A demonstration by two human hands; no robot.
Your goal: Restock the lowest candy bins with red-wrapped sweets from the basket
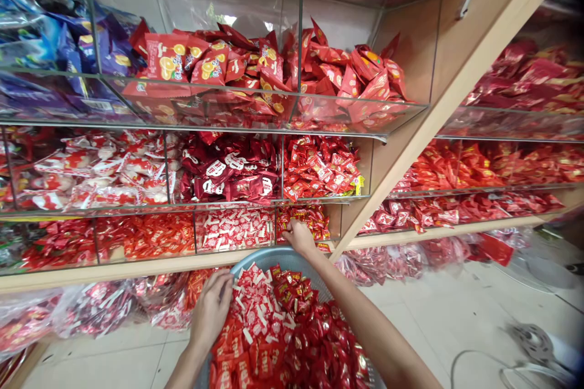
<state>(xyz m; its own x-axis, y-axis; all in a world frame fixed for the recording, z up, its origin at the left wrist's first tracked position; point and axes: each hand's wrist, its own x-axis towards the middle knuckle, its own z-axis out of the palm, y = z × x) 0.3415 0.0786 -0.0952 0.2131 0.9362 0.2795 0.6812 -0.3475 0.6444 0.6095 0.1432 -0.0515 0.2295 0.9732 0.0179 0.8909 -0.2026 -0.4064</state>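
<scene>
A grey-blue plastic basket (255,253) full of wrapped candies stands against the bottom shelf. My left hand (212,299) grips its left rim, with the fingers curled over the edge. Inside lie red-and-white wrapped candies (255,301), red packets (249,355) and dark red shiny candies (326,346), in separate patches. My right hand (298,237) reaches past the far rim to the lowest right compartment of red-and-gold candies (314,219). Its fingers are bent and closed among these candies; what they hold, if anything, is hidden.
Glass-divided shelves hold orange-print red packets (210,64), blue packets (27,24) and maroon candies (232,167). A slanting wooden panel (438,109) stands to the right. Clear bags of candy (95,307) lie beneath the shelf. A cable and a grey device (531,340) are on the tiled floor.
</scene>
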